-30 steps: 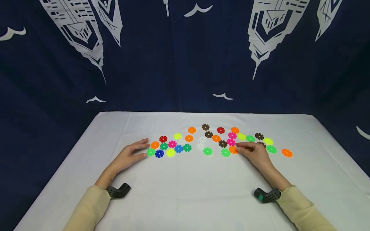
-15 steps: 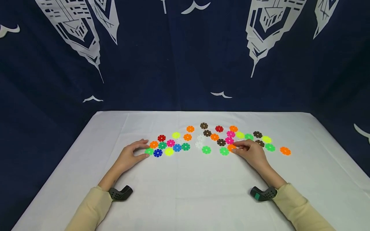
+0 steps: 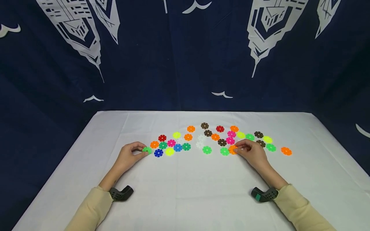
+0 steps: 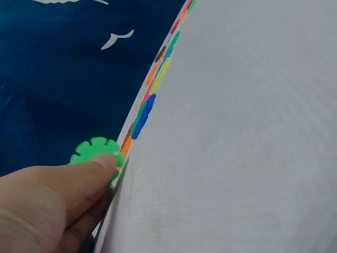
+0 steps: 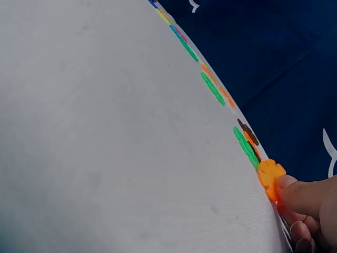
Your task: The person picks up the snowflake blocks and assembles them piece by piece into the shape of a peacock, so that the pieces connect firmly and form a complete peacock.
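Left hand (image 3: 130,155) pinches a green disc (image 4: 95,149), tilted up at the left end of the other discs (image 3: 186,146); right hand (image 3: 255,154) pinches an orange disc (image 5: 269,173), also tilted, right of their middle. Thumb-and-finger rim grips probably suit such thin parts. The others lie flat on the table (image 3: 185,189), apparently leaving edges reachable.

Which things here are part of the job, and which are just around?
In the job:
- light green disc, pinched by the left hand
- orange disc, pinched by the right hand
- other notched discs on the table, probably

Just around:
- white table cover
- dark blue backdrop
- black wrist devices, worn, probably only recording
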A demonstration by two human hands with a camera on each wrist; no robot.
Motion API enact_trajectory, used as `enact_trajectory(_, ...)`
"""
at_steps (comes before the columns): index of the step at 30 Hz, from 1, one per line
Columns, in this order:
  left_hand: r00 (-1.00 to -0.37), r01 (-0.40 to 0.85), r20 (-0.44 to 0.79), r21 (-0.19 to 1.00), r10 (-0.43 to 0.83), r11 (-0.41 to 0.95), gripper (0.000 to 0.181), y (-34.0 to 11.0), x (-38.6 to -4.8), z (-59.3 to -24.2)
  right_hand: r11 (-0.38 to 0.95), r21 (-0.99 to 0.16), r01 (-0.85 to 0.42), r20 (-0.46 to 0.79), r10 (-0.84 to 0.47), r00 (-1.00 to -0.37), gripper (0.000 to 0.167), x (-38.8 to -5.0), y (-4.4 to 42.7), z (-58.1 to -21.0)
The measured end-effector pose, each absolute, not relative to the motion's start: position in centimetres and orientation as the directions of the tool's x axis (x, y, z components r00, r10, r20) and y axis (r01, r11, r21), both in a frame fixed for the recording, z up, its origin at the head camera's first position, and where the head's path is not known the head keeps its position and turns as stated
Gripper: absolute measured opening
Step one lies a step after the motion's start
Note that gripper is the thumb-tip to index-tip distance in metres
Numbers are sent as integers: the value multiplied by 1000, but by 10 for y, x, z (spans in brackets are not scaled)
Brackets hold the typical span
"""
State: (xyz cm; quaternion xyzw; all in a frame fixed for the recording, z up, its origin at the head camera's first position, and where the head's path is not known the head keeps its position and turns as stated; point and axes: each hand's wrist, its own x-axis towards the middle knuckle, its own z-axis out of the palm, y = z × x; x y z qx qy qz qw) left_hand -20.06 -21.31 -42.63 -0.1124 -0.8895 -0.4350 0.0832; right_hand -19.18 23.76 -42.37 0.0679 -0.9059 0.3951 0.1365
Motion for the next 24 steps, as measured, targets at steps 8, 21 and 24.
enact_trajectory(8,-997,-46,-56,984,59,170,28,-182,-182,-401,427,-902,-63,52,-37,-998,19,-178,231,-407)
enact_trajectory(21,-877,-278,-232,959,421,-48,34,-83,-121,-395,-8,-973,-233,210,-457,-864,13,-118,162,-406)
enact_trajectory(24,-881,-293,-235,952,410,-84,34,-77,-113,-399,36,-957,-288,245,-428,-870,14,-109,154,-409)
